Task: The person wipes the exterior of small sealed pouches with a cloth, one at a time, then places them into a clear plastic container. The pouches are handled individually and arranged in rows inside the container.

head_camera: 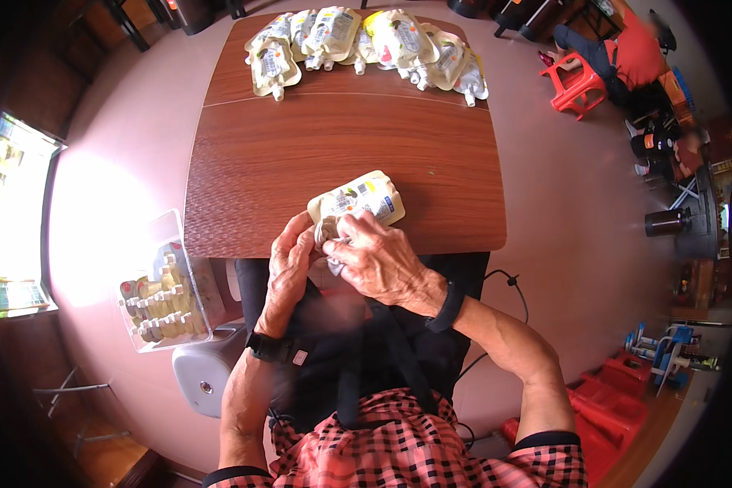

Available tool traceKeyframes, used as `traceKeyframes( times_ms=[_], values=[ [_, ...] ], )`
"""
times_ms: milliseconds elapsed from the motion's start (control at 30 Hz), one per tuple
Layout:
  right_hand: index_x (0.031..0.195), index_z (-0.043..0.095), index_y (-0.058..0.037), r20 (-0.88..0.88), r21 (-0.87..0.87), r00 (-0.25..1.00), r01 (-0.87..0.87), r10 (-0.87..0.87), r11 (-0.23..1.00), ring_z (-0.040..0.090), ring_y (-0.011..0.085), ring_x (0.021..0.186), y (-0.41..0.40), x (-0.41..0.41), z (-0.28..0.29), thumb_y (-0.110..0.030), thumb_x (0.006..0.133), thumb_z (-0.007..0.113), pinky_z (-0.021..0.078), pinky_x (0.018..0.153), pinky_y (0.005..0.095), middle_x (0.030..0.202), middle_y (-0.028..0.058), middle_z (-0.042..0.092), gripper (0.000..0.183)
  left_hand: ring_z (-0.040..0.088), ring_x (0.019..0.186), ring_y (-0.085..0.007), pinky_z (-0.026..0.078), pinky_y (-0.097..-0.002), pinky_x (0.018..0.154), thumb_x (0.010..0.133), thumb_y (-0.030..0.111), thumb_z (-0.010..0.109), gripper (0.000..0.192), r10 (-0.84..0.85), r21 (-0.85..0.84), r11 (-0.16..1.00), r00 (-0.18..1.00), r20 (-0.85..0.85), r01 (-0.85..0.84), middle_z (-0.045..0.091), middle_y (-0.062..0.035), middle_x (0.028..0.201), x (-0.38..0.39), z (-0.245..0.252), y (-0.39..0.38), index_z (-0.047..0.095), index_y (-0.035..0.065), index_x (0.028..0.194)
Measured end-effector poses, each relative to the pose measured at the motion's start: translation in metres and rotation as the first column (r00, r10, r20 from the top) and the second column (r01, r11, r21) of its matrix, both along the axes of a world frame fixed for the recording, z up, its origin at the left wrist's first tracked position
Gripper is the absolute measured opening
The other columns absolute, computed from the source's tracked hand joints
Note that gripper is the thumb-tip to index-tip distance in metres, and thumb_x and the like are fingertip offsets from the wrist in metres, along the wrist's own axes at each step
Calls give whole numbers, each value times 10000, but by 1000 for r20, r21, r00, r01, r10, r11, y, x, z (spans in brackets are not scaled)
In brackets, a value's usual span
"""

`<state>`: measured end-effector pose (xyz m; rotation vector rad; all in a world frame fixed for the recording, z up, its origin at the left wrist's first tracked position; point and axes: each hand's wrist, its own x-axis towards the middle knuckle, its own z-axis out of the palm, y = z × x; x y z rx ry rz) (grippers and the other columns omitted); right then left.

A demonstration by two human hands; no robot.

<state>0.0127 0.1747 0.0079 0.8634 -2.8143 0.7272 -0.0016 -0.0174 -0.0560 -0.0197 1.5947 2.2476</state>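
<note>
A cream spouted pouch (369,194) with printed writing lies tilted at the front edge of the wooden table. My left hand (289,268) grips its near left end; the spout is hidden behind my fingers. In my right hand (383,259) is a crumpled greyish cloth (327,230), pressed against that same end of the pouch. Both hands meet just over the table's front edge. At the far side of the brown tabletop (348,134), several similar pouches (332,32) lie in an overlapping row, most with their white spouts towards me.
On my left, a clear plastic bin (204,305) with several spouted pouches stands over a white stool-like container (201,378). A red stool (576,85) and a seated person are at far right. More red stools (610,402) stand lower right; a black cable (518,299) hangs beside the table.
</note>
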Motion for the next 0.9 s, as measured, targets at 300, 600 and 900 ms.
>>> traceKeyframes(
  times_ms=[300, 600, 900],
  values=[
    [957, 783, -141, 140, -19, 979, 153, -149, 988, 666, 266, 926, 74, 1, 3, -57, 771, 727, 597, 727, 389, 977, 61, 643, 211, 689, 1031, -219, 578, -344, 878, 1067, 252, 560, 465, 62, 99, 993, 997, 52, -67, 665, -145, 1202, 6, 6, 7, 519, -75, 1396],
    [1093, 708, -28, 99, -324, 936, 351, -337, 879, 680, 306, 860, 74, -13, -6, -102, 846, 667, 558, 793, 397, 977, 151, 669, 261, 695, 941, -211, 575, -324, 850, 1054, 274, 563, 480, 53, 68, 996, 999, 4, -53, 675, -148, 1130, -1, -3, 3, 525, -88, 1366],
    [1139, 706, -16, 369, -460, 772, 636, -518, 620, 606, 92, 745, 111, -57, -52, -271, 960, 670, 526, 685, 304, 854, 17, 706, 314, 707, 923, -214, 587, -337, 867, 1066, 216, 562, 388, 25, 102, 994, 1000, 16, -27, 685, -161, 1152, -3, -6, 2, 553, -92, 1302]
  ],
)
